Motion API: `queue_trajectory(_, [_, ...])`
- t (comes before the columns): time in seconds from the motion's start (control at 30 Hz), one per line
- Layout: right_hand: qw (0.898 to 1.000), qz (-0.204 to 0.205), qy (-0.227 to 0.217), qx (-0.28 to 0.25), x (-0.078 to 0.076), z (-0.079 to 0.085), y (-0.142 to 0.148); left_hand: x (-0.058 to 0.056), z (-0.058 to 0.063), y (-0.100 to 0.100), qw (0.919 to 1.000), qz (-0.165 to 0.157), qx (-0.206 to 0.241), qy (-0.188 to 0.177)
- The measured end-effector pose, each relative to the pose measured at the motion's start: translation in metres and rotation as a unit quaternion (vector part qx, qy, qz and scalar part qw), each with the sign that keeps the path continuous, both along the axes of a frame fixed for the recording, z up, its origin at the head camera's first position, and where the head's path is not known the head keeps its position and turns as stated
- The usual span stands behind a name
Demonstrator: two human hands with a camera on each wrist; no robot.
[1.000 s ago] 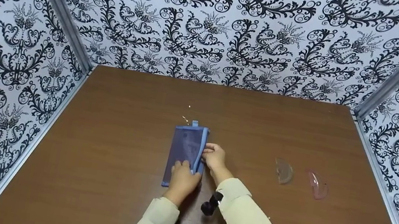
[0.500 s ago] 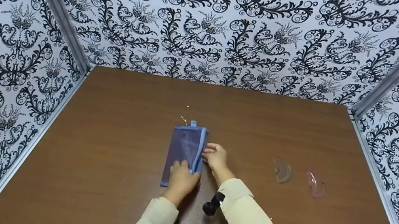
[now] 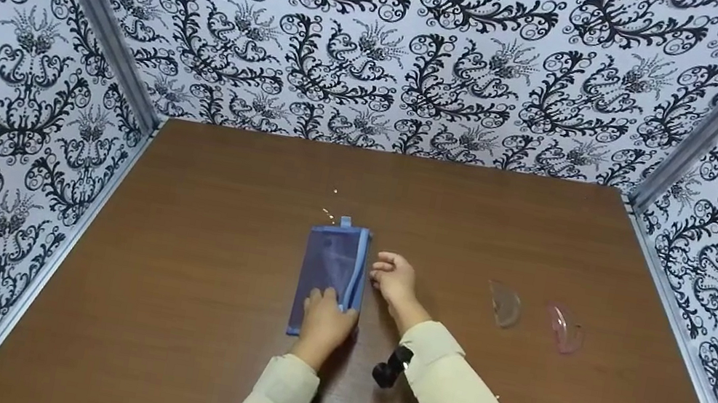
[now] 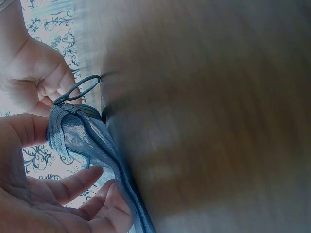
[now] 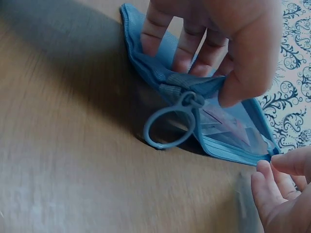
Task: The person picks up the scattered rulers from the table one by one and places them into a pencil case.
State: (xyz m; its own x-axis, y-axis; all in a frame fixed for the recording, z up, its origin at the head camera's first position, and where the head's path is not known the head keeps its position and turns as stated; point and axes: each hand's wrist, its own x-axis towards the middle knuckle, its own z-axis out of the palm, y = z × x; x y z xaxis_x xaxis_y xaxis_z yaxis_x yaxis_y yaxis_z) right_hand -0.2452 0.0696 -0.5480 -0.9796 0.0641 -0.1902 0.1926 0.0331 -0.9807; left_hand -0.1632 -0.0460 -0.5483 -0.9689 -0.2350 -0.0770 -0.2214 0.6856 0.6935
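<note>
A blue mesh zipper pouch (image 3: pixel 330 263) lies lengthwise on the table, its zipper gaping along the right side. My left hand (image 3: pixel 327 321) grips its near end, thumb at the zipper edge and fingers over the mesh. A ring-shaped zipper pull (image 5: pixel 169 127) hangs beside that hand. Through the opening, clear plastic with pinkish lines (image 5: pixel 228 124) shows inside the pouch (image 5: pixel 233 151). Just off the pouch's right edge is my right hand (image 3: pixel 395 280), fingers loosely curled with nothing seen in them. In the left wrist view the right hand (image 4: pixel 41 73) appears beyond the pouch (image 4: pixel 80 136).
To the right lie a clear protractor (image 3: pixel 507 307) and a pink transparent one (image 3: pixel 565 332). A black device (image 3: pixel 390 368) sticks out from the right cuff. Patterned walls (image 3: pixel 385 51) enclose the wooden table (image 3: pixel 218 206) at the back and both sides.
My right hand has come away from the pouch's zipper edge, moving slightly right. The left hand keeps its grip, and the pouch stays in place.
</note>
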Motion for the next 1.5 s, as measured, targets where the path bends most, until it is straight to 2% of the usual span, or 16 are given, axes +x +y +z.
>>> queue_trajectory(0.17, [1.0,-0.009,0.009,0.0,-0.004,-0.002,0.003,0.001,0.0,0.0,1.0,0.003,0.003,0.005])
queue_trajectory(0.37, [0.999,-0.003,0.05,0.016,-0.001,0.003,0.008,0.002,0.001,0.0,0.9999,0.0,0.009,0.008])
queue_trajectory(0.63, [0.994,0.021,0.072,0.083,-0.001,0.008,0.016,0.001,-0.001,0.0,0.9999,-0.003,0.001,0.014])
queue_trajectory(0.87, [0.986,0.046,0.093,0.127,0.0,0.012,0.022,0.001,0.001,0.0,0.9999,-0.004,0.012,0.002])
queue_trajectory(1.07, [0.973,0.076,0.115,0.185,0.003,0.016,0.028,0.001,0.002,0.0,0.9997,-0.006,0.021,-0.007])
queue_trajectory(1.3, [0.941,0.103,0.143,0.287,0.005,0.021,0.034,0.003,0.004,0.0,0.9995,-0.008,0.025,-0.016])
queue_trajectory(1.5, [0.922,0.112,0.153,0.337,0.007,0.026,0.037,0.002,0.003,0.0,0.9997,-0.009,0.019,-0.01])
